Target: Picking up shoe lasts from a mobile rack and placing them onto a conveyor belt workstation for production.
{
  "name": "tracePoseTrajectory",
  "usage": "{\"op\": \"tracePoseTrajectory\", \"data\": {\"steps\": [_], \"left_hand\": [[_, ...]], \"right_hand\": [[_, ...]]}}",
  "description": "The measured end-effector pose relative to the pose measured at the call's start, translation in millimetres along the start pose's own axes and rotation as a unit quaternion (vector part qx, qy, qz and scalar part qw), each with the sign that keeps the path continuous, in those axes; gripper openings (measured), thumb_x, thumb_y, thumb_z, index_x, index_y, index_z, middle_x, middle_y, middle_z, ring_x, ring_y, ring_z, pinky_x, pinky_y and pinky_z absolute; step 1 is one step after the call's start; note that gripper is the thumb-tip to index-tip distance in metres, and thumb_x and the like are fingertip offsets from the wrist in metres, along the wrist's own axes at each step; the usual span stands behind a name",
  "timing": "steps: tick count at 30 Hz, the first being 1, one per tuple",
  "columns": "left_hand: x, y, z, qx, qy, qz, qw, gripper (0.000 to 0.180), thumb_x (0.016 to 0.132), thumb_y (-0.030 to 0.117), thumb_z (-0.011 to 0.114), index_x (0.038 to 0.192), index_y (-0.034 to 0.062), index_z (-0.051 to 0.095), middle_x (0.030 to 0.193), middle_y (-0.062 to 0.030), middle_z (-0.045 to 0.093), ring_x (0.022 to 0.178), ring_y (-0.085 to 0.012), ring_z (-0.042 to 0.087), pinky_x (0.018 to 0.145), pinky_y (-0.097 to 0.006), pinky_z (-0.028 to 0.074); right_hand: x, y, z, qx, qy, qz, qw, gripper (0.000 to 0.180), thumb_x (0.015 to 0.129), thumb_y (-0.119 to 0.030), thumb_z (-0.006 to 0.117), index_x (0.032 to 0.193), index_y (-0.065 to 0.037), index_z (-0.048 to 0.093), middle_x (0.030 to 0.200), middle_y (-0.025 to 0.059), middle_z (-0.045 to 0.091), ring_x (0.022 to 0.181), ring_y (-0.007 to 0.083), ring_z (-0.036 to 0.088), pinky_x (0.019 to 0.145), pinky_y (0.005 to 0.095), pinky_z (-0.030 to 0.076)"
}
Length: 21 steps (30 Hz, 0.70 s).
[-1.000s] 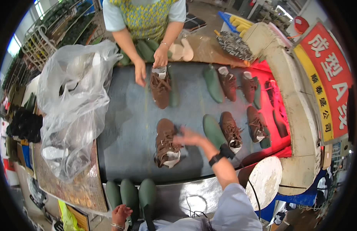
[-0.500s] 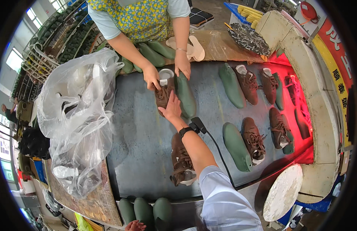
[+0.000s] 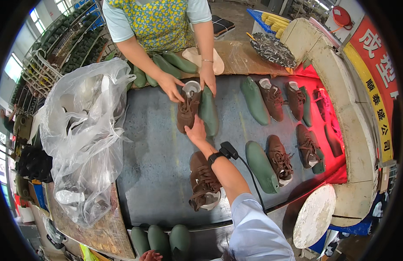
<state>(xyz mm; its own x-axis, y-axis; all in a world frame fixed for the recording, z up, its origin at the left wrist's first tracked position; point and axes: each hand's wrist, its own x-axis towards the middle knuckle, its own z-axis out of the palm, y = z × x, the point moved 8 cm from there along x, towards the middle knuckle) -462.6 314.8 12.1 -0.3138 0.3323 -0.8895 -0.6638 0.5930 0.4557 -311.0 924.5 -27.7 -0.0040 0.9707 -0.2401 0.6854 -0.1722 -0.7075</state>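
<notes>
My right hand [image 3: 196, 131], a dark band at its wrist, reaches to the toe of a brown lace-up shoe [image 3: 188, 108]. Its thumb is apart from the fingers and meets the toe edge; it grips nothing. Across the surface, a co-worker's hand [image 3: 172, 88] holds this shoe by its laced upper. The co-worker's other hand [image 3: 208, 79] rests on a green shoe last [image 3: 209, 114] beside it. Closer to me lies another brown shoe [image 3: 203, 182], left of my forearm. My left hand [image 3: 150, 255] barely shows at the lower edge by green lasts [image 3: 158, 239]; its fingers are mostly hidden.
More brown shoes [image 3: 279, 158] and green lasts [image 3: 262, 167] lie on the grey conveyor belt [image 3: 153, 174] to the right, toward a red-lit opening [image 3: 338, 163]. Clear plastic bags [image 3: 86, 143] fill the left side. A black cable [image 3: 252, 178] trails from my wrist.
My right hand has drawn back from the shoe's laces to its toe. The co-worker's hands stay on the shoe and the last. The whole view has shifted slightly.
</notes>
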Motion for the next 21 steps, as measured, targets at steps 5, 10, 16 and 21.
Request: {"op": "tracePoseTrajectory", "data": {"steps": [5, 10, 16, 21], "left_hand": [[-9, 7, 2, 0.029, 0.021, 0.007, 0.999, 0.025, 0.087, 0.020, 0.053, 0.101, -0.0001, 0.054, 0.091, -0.0141, 0.061, 0.079, -0.0262, 0.062, 0.065, -0.032, 0.050], [-3, 18, 10, 0.032, 0.014, -0.008, 0.999, 0.028, 0.087, 0.024, 0.052, 0.103, 0.0014, 0.054, 0.088, -0.0095, 0.061, 0.079, -0.0217, 0.061, 0.065, -0.030, 0.049], [0, 18, 25, 0.029, 0.001, -0.021, 0.999, 0.032, 0.089, 0.025, 0.049, 0.110, 0.0010, 0.051, 0.092, -0.0103, 0.059, 0.081, -0.0239, 0.061, 0.067, -0.031, 0.049], [10, 24, 11, 0.066, -0.047, -0.007, 0.997, 0.033, 0.089, 0.024, 0.047, 0.114, 0.0014, 0.049, 0.101, -0.0133, 0.059, 0.088, -0.0273, 0.061, 0.071, -0.033, 0.049]], "right_hand": [[-12, 18, -49, 0.016, 0.212, -0.051, 0.976, 0.042, 0.073, -0.020, 0.062, 0.111, -0.007, 0.049, 0.110, 0.0145, 0.047, 0.104, 0.0330, 0.046, 0.077, 0.0432, 0.044], [16, -28, -84, 0.015, 0.253, -0.183, 0.950, 0.048, 0.071, -0.022, 0.065, 0.111, -0.004, 0.046, 0.104, 0.0159, 0.049, 0.098, 0.0341, 0.048, 0.078, 0.0438, 0.043], [36, -53, -17, -0.063, 0.223, -0.091, 0.968, 0.085, 0.059, -0.033, 0.075, 0.127, -0.009, 0.031, 0.126, 0.0190, 0.034, 0.110, 0.0348, 0.035, 0.077, 0.0419, 0.047], [39, -62, -24, 0.016, 0.126, -0.019, 0.992, 0.076, 0.061, -0.022, 0.070, 0.126, -0.013, 0.032, 0.124, 0.0163, 0.035, 0.106, 0.0342, 0.036, 0.087, 0.0439, 0.040]]}}
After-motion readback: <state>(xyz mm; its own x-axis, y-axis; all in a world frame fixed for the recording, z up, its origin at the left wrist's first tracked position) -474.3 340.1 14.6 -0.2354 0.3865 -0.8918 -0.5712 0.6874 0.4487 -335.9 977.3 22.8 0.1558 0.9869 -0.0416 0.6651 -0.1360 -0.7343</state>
